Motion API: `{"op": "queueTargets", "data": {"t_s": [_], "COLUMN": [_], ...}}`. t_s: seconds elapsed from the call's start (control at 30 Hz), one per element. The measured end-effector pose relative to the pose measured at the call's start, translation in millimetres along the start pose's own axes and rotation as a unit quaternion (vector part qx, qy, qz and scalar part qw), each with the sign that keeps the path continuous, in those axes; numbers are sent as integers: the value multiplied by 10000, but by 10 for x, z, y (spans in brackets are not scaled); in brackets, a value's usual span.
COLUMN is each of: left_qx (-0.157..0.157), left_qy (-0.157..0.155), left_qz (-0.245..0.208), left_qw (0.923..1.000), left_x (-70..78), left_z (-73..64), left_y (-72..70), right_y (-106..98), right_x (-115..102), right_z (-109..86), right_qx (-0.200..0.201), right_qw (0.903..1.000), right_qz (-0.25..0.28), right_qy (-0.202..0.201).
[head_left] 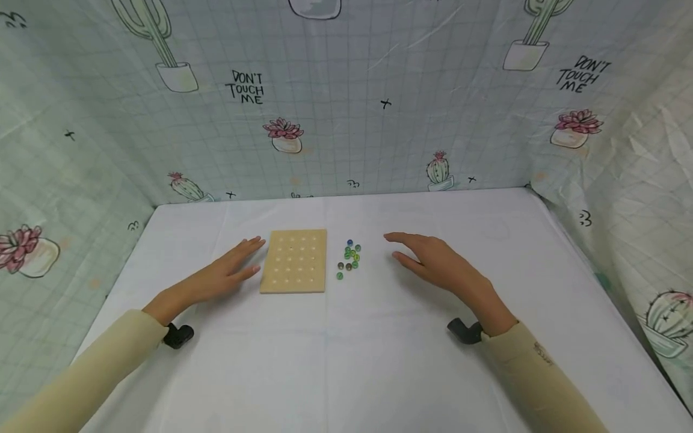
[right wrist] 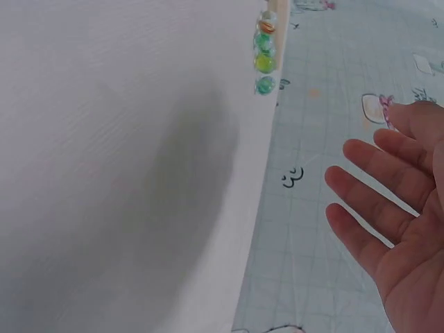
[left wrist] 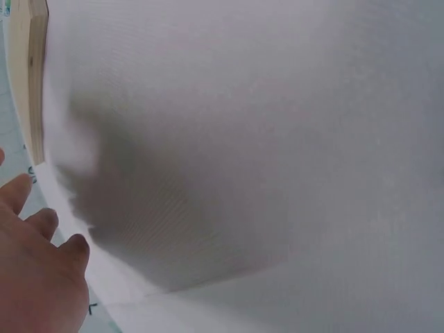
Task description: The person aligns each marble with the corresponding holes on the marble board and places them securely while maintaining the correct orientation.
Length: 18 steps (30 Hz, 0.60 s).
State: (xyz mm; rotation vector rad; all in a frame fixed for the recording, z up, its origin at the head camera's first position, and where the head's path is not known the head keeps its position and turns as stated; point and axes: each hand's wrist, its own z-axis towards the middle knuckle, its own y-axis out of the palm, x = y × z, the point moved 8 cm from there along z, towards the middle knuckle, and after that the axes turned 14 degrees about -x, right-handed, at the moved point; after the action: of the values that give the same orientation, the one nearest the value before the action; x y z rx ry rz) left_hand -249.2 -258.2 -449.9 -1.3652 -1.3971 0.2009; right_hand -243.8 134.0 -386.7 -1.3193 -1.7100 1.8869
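A square wooden board (head_left: 294,261) with rows of small round hollows lies flat on the white table. Just right of it sits a loose cluster of glass marbles (head_left: 349,255), mostly green with a blue one at the far end. My left hand (head_left: 224,273) hovers beside the board's left edge, fingers extended and holding nothing. On the other side, my right hand (head_left: 433,258) is held above the table to the right of the marbles, its fingers relaxed and apart from them. In the right wrist view, several marbles (right wrist: 264,63) show past the empty palm.
A white cloth (head_left: 346,367) covers the table. Printed curtains (head_left: 346,120) with cactus drawings hang behind it and along both sides. A black wrist device (head_left: 178,335) is strapped at the left sleeve, and a similar device (head_left: 464,331) at the right.
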Motion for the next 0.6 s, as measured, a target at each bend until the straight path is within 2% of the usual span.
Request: {"op": "queueTargets", "data": {"t_s": [0.13, 0.33, 0.43, 0.6], "left_qx": [-9, 106, 151, 148], "left_qy": [75, 402, 478, 379], "left_qz": [-64, 59, 86, 155], "left_qw": [10000, 9991, 9987, 9991], "left_x": [-14, -10, 5, -24], "left_z": [63, 141, 176, 231], "left_y": [6, 44, 57, 73], "right_y": [13, 84, 122, 180], "right_x": [-15, 23, 68, 134], "right_z": [198, 528, 669, 880], "right_qx": [-137, -511, -682, -899], "right_qw": [9994, 9960, 9936, 9901], "right_qz": [122, 435, 665, 930], "right_qy": [-297, -596, -603, -546]}}
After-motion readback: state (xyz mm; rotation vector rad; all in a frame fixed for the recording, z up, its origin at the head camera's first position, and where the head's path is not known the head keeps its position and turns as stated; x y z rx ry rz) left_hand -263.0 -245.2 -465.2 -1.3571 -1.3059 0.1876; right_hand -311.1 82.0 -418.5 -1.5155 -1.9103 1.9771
